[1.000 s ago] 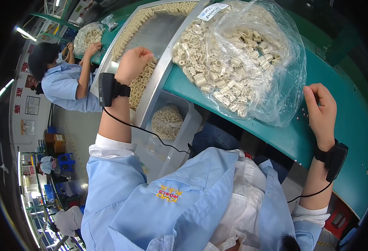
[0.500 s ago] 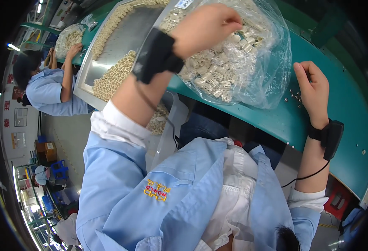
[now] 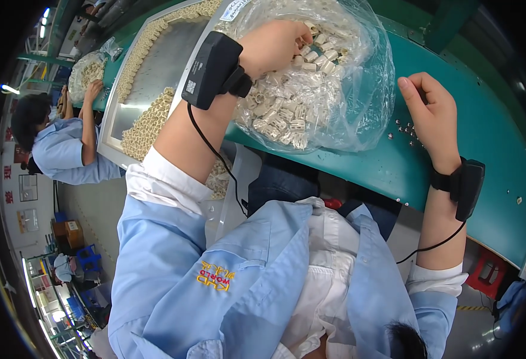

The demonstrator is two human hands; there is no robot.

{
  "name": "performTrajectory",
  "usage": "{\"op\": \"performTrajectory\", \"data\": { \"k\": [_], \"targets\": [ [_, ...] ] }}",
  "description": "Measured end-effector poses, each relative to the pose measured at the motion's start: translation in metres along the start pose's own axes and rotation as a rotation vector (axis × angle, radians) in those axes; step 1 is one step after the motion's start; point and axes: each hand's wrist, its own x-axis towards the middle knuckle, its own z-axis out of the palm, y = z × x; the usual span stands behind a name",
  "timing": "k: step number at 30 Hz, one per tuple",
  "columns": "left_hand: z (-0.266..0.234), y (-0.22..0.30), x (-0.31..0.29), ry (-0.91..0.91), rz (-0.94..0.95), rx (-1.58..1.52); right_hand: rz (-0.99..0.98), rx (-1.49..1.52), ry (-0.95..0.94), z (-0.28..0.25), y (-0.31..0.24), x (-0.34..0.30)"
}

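My left hand [image 3: 276, 48] reaches over a clear plastic bag [image 3: 364, 128] heaped with small beige ribbed plastic parts [image 3: 284, 113]. Its fingers are bent together at the upper part of the heap. Whatever lies between those fingertips is hidden. To the right of the bag, my right hand [image 3: 433, 116] is held over the green tabletop [image 3: 484, 161], fingers curled and thumb close to the index finger. I cannot make out what it holds, if anything. Several small shiny metal balls [image 3: 411, 133] lie beside it on the table.
Left of the bag stands a metal-bottomed tray [image 3: 149, 75] with rows of beige parts [image 3: 149, 125]. A grey bin [image 3: 239, 179] with more parts sits below the table edge. A co-worker [image 3: 65, 140] works at the far left. Cables run from both my wrist devices.
The whole view has shifted, so bag and table appear farther left. My left hand has moved slightly left over the heap and its wrist has turned. The right hand stays beside the balls.
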Motion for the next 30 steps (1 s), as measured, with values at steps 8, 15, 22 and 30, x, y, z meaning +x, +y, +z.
{"op": "performTrajectory", "data": {
  "k": [8,15,22,30],
  "targets": [
    [-0.006,0.054,0.005,0.278,-0.056,-0.289,0.046,-0.028,0.073,-0.010,0.009,0.002],
    [0.033,0.098,0.020,0.310,0.052,-0.654,0.173,-0.027,0.204,-0.013,0.019,0.005],
    [0.066,0.071,0.025,0.241,0.343,-0.345,0.154,-0.168,0.084,-0.011,0.018,0.002],
    [0.071,0.072,0.023,0.456,0.459,-0.220,0.170,-0.186,-0.035,-0.017,0.014,-0.001]
  ]
}}
